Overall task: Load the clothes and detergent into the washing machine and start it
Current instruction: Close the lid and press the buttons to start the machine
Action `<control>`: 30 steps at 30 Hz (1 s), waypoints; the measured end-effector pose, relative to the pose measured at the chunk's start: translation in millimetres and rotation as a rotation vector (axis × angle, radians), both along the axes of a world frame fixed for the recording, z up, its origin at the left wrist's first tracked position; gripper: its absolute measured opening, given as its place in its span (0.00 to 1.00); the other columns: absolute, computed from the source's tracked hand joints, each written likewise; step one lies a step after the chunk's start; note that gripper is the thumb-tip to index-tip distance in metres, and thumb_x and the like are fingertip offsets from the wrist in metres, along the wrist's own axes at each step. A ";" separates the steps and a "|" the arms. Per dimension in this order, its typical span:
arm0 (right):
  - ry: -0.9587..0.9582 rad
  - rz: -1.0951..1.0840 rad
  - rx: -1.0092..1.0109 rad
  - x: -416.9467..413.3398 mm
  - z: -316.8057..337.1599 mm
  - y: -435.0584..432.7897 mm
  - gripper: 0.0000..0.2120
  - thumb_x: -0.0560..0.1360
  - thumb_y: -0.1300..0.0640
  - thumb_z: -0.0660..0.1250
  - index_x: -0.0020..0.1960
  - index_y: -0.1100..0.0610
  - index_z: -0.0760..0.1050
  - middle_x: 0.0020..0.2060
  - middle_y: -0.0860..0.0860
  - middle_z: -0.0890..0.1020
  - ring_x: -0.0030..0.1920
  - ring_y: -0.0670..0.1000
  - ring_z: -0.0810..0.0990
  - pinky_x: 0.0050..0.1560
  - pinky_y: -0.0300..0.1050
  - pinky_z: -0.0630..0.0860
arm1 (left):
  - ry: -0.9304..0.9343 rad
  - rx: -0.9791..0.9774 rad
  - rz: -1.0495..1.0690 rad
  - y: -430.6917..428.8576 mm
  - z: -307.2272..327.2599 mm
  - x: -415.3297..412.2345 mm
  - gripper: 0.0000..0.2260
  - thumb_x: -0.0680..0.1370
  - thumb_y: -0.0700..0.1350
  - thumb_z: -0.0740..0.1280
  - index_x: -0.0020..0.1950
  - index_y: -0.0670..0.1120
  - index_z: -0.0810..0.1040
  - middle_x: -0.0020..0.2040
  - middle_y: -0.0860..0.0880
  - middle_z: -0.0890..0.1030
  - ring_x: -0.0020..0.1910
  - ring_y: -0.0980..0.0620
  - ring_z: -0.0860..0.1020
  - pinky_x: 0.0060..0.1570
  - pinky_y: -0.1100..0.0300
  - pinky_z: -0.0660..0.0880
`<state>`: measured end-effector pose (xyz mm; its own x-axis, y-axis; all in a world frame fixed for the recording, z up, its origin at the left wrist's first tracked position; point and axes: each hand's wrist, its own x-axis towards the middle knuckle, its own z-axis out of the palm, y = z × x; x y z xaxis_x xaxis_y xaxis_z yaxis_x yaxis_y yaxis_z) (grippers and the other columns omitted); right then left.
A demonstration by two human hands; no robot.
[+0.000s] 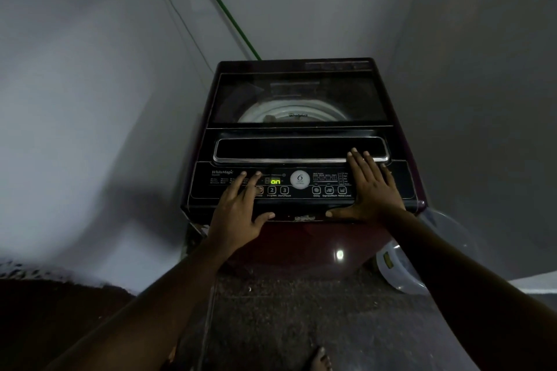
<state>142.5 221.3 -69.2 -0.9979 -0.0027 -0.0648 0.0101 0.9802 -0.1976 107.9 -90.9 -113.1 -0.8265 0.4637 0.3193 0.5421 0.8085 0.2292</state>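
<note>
The washing machine [301,238], a dark maroon top-loader, stands in the corner of the room against the pale walls, and the person leans over it with both arms stretched out. Its glass lid [301,90] is down, and through the dark pane I can make out the white rim of the drum [289,113], though not what lies inside. Both hands lie flat on the control panel [205,187] at the front, well apart from each other, gripping nothing. The left hand [238,211] has its fingers straight and spread, the tips resting just left of the lit display [275,181], which glows "on" in green, and the thumb lies along the panel's front edge. The right hand [372,190] covers the right end of the panel, fingers straight, tips reaching the chrome rim of the lid handle [301,149], thumb pointing inward along the front edge. The numbered buttons show between the two hands. A green hose [223,6] runs down the wall behind the machine's back left corner. A clear plastic tub [401,274] sits on the floor just beside the machine on its right, and a bare foot [321,358] shows below.
</note>
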 end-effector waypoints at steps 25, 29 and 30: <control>0.011 -0.024 0.049 2.6 -0.4 -2.5 0.69 0.51 0.15 0.56 0.78 0.52 0.35 0.78 0.46 0.38 0.76 0.47 0.33 0.77 0.56 0.42 | -0.200 -0.343 -0.020 -5.8 24.0 -32.3 0.57 0.65 0.81 0.56 0.79 0.48 0.35 0.79 0.51 0.33 0.78 0.48 0.32 0.75 0.50 0.38; 0.002 -0.025 0.052 2.6 -0.4 -3.2 0.69 0.51 0.15 0.56 0.78 0.52 0.34 0.77 0.46 0.37 0.76 0.48 0.33 0.77 0.56 0.42 | -0.194 -0.357 -0.013 -6.5 22.2 -32.2 0.57 0.65 0.81 0.54 0.79 0.48 0.35 0.79 0.51 0.34 0.78 0.48 0.33 0.76 0.49 0.39; 0.001 -0.025 0.050 2.6 -0.2 -3.3 0.69 0.51 0.15 0.56 0.78 0.51 0.34 0.77 0.46 0.37 0.76 0.48 0.33 0.77 0.56 0.42 | -0.191 -0.359 -0.013 -6.4 22.2 -32.0 0.57 0.65 0.81 0.54 0.80 0.48 0.36 0.79 0.51 0.33 0.78 0.48 0.33 0.75 0.50 0.39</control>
